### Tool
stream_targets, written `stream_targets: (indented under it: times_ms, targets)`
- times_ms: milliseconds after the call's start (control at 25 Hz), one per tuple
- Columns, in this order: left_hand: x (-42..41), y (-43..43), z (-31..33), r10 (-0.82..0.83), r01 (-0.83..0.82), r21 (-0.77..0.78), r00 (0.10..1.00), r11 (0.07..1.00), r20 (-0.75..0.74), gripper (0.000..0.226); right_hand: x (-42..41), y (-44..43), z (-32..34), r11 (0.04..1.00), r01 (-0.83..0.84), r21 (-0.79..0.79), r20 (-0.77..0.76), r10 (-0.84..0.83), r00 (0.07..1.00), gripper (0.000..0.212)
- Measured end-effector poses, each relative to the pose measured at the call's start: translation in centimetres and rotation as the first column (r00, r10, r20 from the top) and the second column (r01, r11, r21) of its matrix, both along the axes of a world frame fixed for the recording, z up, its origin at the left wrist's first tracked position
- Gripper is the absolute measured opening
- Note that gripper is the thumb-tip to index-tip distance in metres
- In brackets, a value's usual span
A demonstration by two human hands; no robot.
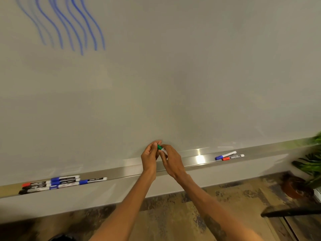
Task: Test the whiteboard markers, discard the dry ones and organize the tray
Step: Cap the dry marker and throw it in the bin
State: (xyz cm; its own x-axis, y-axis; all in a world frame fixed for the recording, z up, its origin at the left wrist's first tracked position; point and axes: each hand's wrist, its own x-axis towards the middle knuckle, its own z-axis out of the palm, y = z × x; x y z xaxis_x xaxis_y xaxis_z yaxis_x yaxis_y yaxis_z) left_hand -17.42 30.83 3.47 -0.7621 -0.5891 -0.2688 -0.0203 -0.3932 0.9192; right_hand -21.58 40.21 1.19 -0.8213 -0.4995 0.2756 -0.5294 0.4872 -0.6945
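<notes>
A green-capped marker is held just above the tray, its cap pinched by the left hand and its barrel gripped by the right hand. Uncapping appears under way; next, a test stroke on the whiteboard is called for.

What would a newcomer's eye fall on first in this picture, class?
First, the two bare hands at centre, left hand and right hand, gripping a white marker with a green cap in front of the whiteboard. Next, the wavy blue test lines at the board's upper left. Then the long metal tray, with a cluster of markers at its left end and two more at right.
</notes>
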Motion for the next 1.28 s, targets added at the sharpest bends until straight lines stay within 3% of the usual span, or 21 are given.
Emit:
stream_targets:
  times_ms: [160, 400, 760, 1040, 1200, 1280]
  targets:
    - [2.0, -2.5, 2.3, -0.063, 0.064, 0.027, 0.997, 0.998, -0.048, 0.028, 2.9, -3.6, 2.3, 0.992, 0.122, 0.004, 0.055, -0.122, 0.991, 0.025]
    - [4.0, -5.2, 4.9, -0.034, 0.034, 0.008, 0.999, 0.999, -0.015, 0.029, 6.4, -6.9, 6.3, 0.96, 0.234, 0.156, -0.069, -0.225, 0.972, 0.036]
    - [6.7, -7.6, 8.5, 0.047, -0.044, 0.062, 0.998, 0.997, -0.052, 0.021, 8.7, -9.8, 9.3, 0.942, 0.216, 0.256, -0.127, -0.189, 0.974, 0.047]
    - [8.1, -9.2, 9.2, 0.052, -0.041, 0.12, 0.995, 0.992, -0.088, 0.02, 10.2, -11.4, 10.7, 0.951, 0.206, 0.23, -0.103, -0.187, 0.977, 0.048]
    - [8.2, -11.7, 10.9, 0.168, -0.118, 0.263, 0.97, 0.958, -0.177, 0.029, 10.4, -10.7, 9.0, 0.906, 0.298, 0.301, -0.13, -0.27, 0.954, 0.063]
    - [8.3, -13.7, 11.8, 0.208, -0.172, 0.184, 0.957, 0.968, -0.201, 0.028, 10.4, -10.3, 7.8, 0.91, 0.312, 0.272, -0.103, -0.295, 0.95, 0.06]
